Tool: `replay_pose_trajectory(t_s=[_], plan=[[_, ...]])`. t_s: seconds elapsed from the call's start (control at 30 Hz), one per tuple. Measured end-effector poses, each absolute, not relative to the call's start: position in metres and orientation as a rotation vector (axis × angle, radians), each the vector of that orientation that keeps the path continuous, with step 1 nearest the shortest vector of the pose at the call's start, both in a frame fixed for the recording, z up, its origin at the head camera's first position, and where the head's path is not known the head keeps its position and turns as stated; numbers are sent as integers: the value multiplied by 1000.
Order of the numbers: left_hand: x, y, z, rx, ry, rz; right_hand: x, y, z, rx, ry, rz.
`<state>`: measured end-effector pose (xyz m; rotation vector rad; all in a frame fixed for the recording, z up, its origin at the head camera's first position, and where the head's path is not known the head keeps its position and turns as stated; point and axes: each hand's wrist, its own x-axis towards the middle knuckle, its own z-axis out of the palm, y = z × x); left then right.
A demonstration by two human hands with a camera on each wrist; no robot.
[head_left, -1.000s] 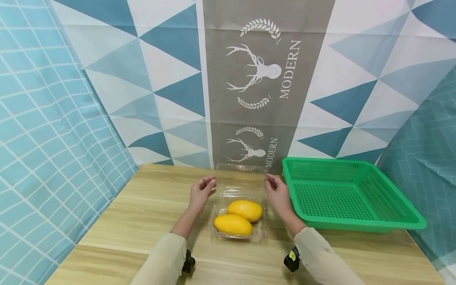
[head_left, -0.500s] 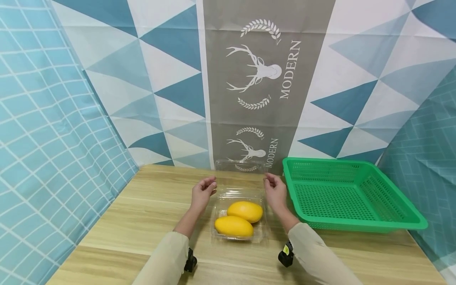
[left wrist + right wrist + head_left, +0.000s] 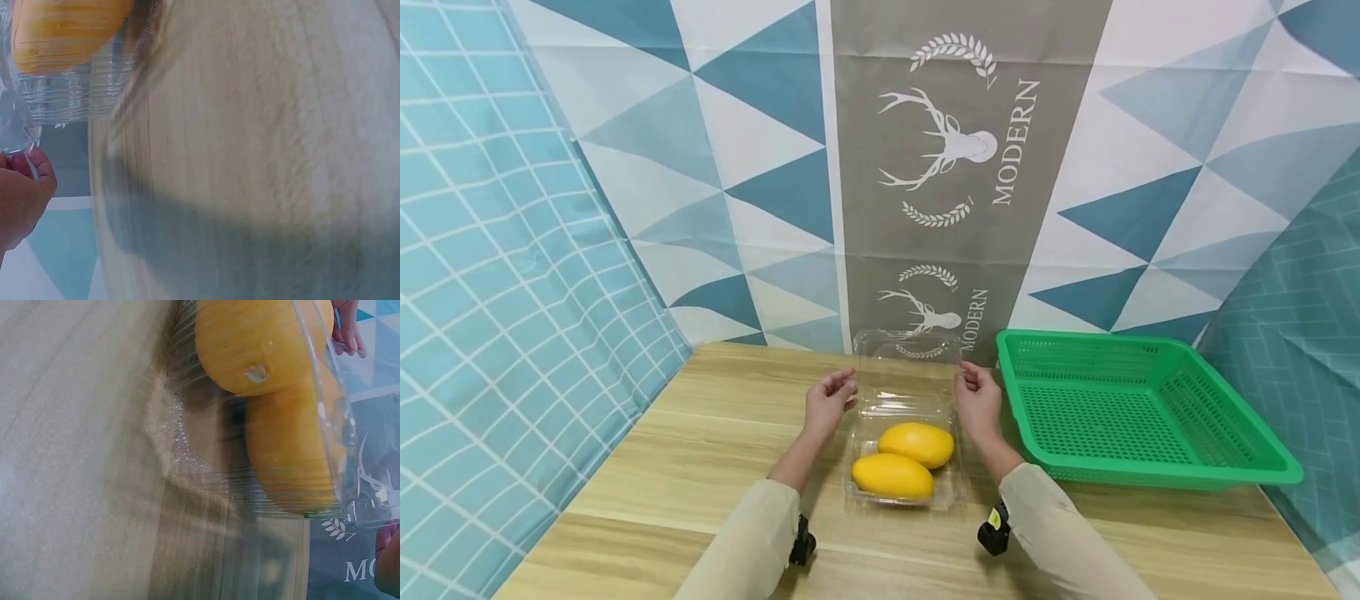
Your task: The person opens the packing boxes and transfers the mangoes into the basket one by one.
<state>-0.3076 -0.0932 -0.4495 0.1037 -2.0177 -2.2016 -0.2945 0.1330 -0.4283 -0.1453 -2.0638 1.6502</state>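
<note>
Two yellow mangoes lie in the base of a clear plastic clamshell box on the table; the nearer mango touches the farther mango. The box's hinged lid is raised at the far side, tilted back. On its left edge my left hand pinches the plastic between thumb and fingers, which the left wrist view also shows. My right hand pinches the lid's right edge. In the right wrist view both mangoes show through the box wall, and only part of the right hand is visible.
A green perforated plastic basket stands right of my right hand, with no items seen in it. A patterned cloth wall rises behind the wooden table, close to the lid. Blue tiled cloth hangs at the left.
The lid's far edge has risen slightly in the head view. My right forearm has shifted a little inward; both hands keep their pinch. The mangoes stay in place within the box.
</note>
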Motion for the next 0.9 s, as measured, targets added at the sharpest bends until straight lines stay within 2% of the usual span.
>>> replay_pose_trajectory(t_s=[0.9], plan=[[-316, -88, -451, 172, -2127, -2155, -305, 139, -445, -195, -2333, 1550]])
